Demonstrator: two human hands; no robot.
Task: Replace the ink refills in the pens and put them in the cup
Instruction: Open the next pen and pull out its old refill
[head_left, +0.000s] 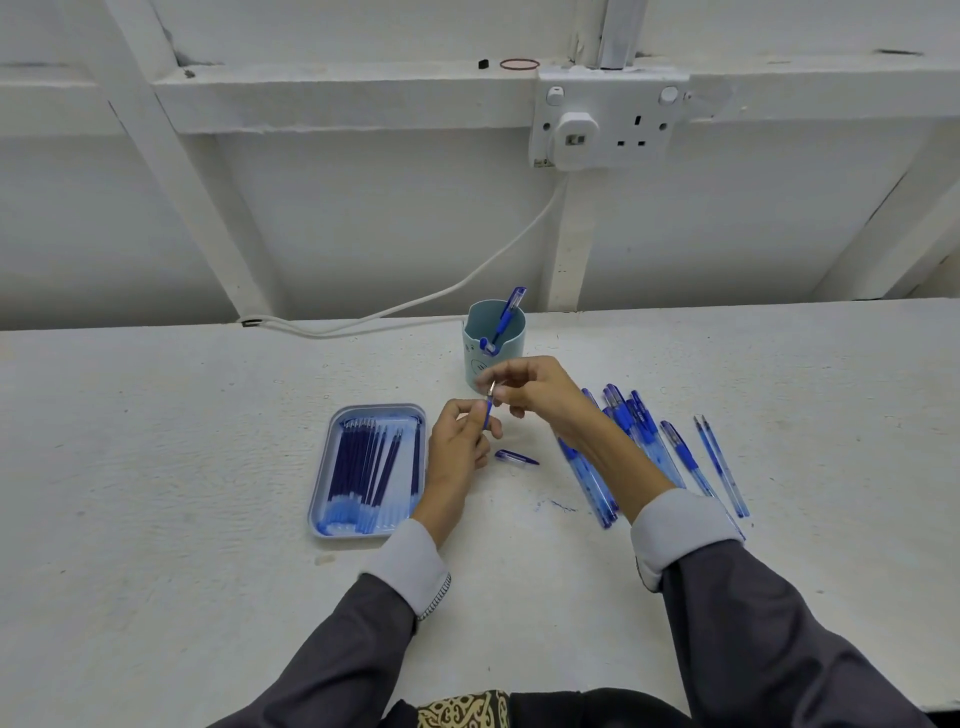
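Both hands share one pen (488, 413) in the head view. The left hand (460, 441) grips its lower end and the right hand (530, 387) pinches the metal tip. Probably best to twist straight and keep hold of the tip. The cup (471, 361) stands at 12 o'clock, the refills (363, 462) at 9.

cup (493, 358): pale blue, upright, blue pens (506, 314) leaning inside
refills (363, 462): dark blue, rowed in tray (318, 499)
spare pens (641, 431): fanned flat, right
held pen (488, 411): near-upright, tip up
cap (516, 458): lying flat
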